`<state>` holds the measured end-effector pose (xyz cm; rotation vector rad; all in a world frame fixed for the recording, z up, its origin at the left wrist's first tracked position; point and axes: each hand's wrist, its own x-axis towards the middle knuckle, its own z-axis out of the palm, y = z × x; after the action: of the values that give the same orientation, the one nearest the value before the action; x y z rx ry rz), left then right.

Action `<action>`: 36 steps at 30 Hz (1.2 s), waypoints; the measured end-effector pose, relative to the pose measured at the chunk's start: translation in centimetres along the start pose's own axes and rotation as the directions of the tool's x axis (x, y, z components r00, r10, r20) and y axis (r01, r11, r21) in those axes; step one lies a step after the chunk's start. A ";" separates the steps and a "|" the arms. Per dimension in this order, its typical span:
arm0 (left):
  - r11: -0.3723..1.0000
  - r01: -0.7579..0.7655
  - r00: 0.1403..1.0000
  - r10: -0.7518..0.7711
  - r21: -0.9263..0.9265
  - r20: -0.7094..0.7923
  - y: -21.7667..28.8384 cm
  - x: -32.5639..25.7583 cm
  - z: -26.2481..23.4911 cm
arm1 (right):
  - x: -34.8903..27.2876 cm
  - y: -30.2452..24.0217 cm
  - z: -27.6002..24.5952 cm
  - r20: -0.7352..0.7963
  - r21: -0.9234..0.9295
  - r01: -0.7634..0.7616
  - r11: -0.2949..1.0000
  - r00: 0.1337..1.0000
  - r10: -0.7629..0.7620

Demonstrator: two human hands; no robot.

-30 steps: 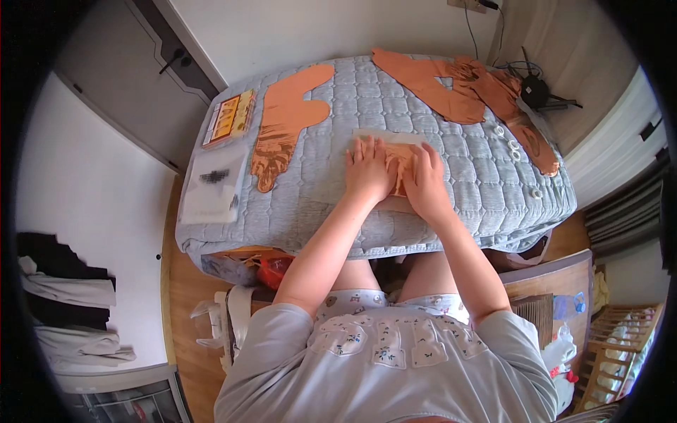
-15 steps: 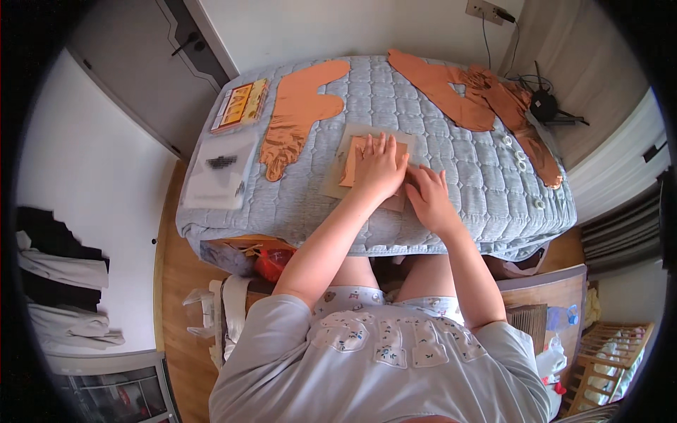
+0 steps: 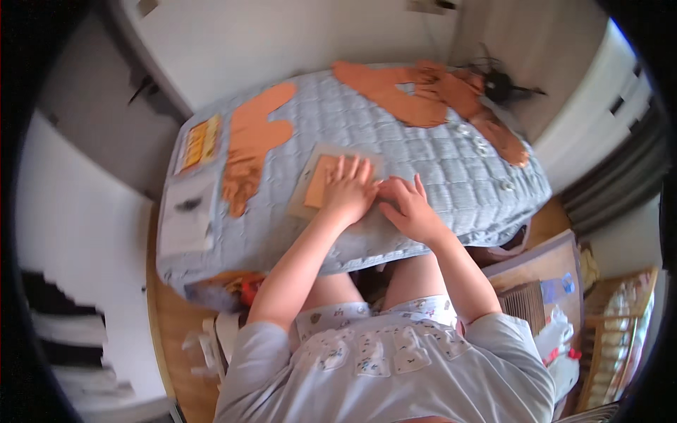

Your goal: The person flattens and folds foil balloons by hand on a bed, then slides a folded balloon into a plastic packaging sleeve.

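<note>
A flat, folded copper-brown piece of fabric or card [image 3: 319, 185] lies on a translucent plastic sleeve [image 3: 300, 204] on the quilted bed cover. My left hand [image 3: 348, 190] rests flat on it with fingers spread, hiding much of its right half. Just right of it, my right hand [image 3: 412, 211] has its thumb apart and some fingers bent toward the left hand's fingertips, near the sleeve's right edge. It shows nothing in its grasp, though blur hides the exact contact.
Shiny copper-brown garments, tights-like, lie spread at left [image 3: 257, 134] and far right [image 3: 395, 95]. A printed yellow packet [image 3: 201, 144] and a clear bag [image 3: 187, 218] sit at the bed's left side. Small white rings [image 3: 479, 144] and a black device with antennas [image 3: 499, 86] are at right.
The whole view has shifted and tilted, so the bed appears lower and further left. My left hand stays flat on the folded piece; my right hand's fingers have bent more toward it.
</note>
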<state>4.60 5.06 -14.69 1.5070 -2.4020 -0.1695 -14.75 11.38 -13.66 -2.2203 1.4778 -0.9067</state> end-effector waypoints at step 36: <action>0.883 -0.401 0.912 0.409 -0.242 -0.018 -3.2 4.9 -2.7 | 3.9 15.7 -15.7 -0.402 -0.099 -0.338 0.936 0.874 0.273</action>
<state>6.16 -0.57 -12.05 0.8776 -2.5511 -0.3786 -35.12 2.57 -9.76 -1.8988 2.0838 -1.1912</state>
